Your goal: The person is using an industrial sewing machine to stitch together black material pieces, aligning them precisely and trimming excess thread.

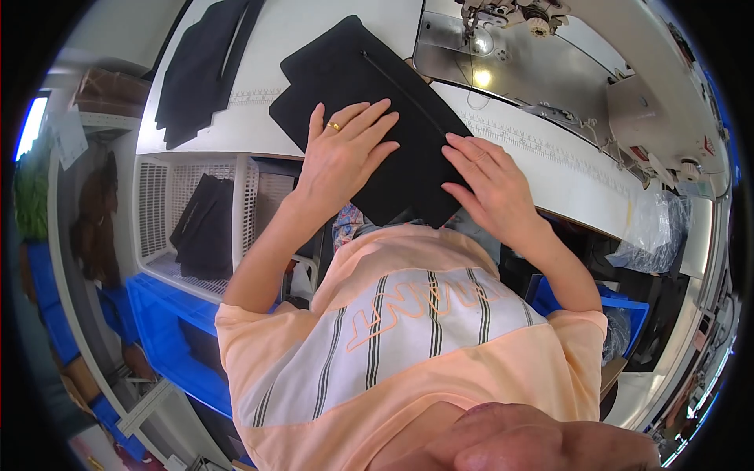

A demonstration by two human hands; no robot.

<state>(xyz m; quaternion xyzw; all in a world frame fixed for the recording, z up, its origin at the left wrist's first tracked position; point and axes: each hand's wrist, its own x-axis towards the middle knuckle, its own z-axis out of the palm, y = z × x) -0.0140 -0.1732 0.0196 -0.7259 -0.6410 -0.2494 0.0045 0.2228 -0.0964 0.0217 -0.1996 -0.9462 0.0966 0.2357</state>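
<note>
A black cut piece of fabric [408, 169] with notched corners lies over the front edge of the white sewing table, its lower part hanging toward my lap. A narrow seam or slit line runs slantwise near its right side. My left hand [345, 149], with a ring on one finger, rests flat on the middle of the fabric, fingers spread. At the right edge of the piece, my right hand [491, 177] touches it with fingertips and thumb, the thumb set apart from the fingers. Beyond the fabric stands a sewing machine [503, 51] with a metal bed plate.
More black fabric pieces [200, 71] lie at the table's far left. A white plastic basket [149, 204] with folded black pieces stands below them, above a blue crate [165, 322]. Ruler markings run along the table [573, 157]. Clear plastic bags [652, 231] hang at the right.
</note>
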